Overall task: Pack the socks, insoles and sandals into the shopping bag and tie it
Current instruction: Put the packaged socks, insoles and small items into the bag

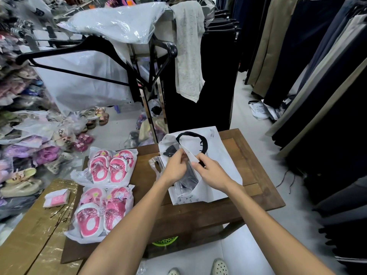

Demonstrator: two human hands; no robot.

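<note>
Both hands meet over a white shopping bag [216, 155] that lies flat on the brown wooden desk [256, 173]. The left hand [175, 165] is closed in a pinch on the near-left edge of the bag's mouth, and the right hand [210, 172] is closed in a pinch on the opposite flap, its thumb on top, so the mouth is spread between them. In the gap between the two hands lies a dark item in clear plastic wrap [188, 178], partly inside the bag; whether it is socks or insoles cannot be told.

A thick black curved line is printed on the bag beyond the hands, and small print sits by the far corner and along the near edge, too small to read.

To the left of the left hand, on the desk, lie two clear packets of pink sandals [109, 167] with a cartoon figure on the straps: one level with the hands, the other [101, 211] nearer the person. Further left, on a cardboard box [29, 231], rests a small white and pink packet [56, 197]; its marking cannot be read. Below the arms, the toes of two pale perforated shoes [219, 267] show on the floor.
</note>
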